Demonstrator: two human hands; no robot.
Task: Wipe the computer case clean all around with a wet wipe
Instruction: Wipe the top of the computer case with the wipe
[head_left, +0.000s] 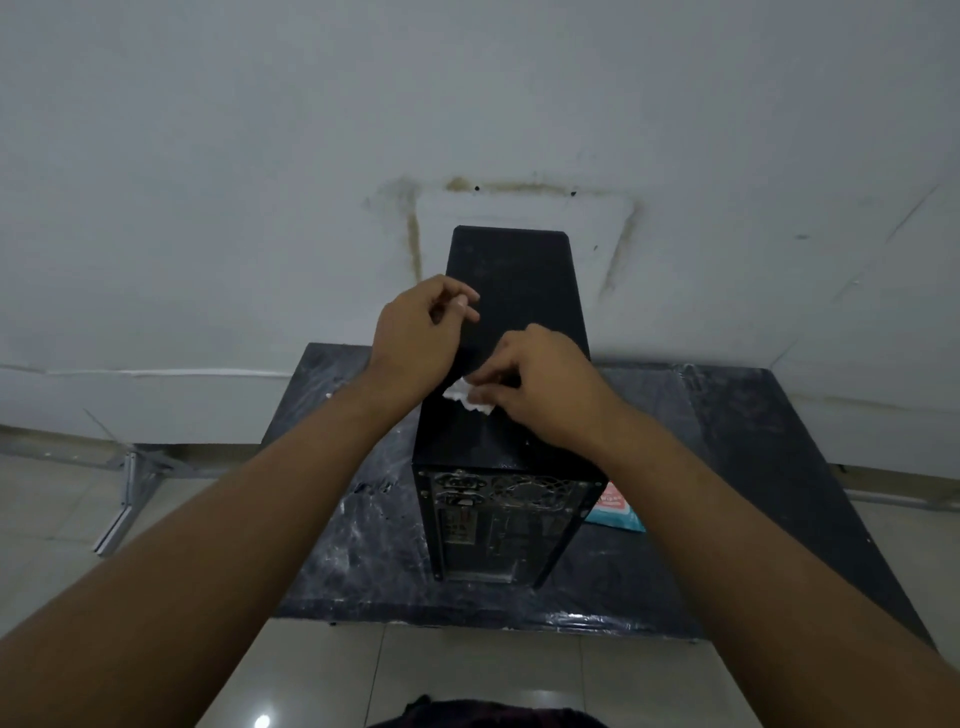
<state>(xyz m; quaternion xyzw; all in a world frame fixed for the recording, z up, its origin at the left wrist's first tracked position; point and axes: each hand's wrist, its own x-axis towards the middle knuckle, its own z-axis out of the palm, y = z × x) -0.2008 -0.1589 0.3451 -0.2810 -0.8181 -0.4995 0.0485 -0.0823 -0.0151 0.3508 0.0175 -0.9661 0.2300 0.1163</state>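
Observation:
A black computer case (519, 291) stands upright on a dark low table (727, 467), its rear panel with ports and fan grille facing me. A crumpled white wet wipe (466, 397) lies on the case's top near its left edge. My right hand (540, 384) hovers over the top and pinches the wipe with curled fingers. My left hand (421, 332) is just left of it above the case's left edge, fingers loosely bent and holding nothing.
A pack of wet wipes (615, 512), teal and pink, lies on the table right of the case's rear. A stained white wall rises close behind the table. Tiled floor surrounds the table, and a metal bracket (124, 499) lies on the floor at left.

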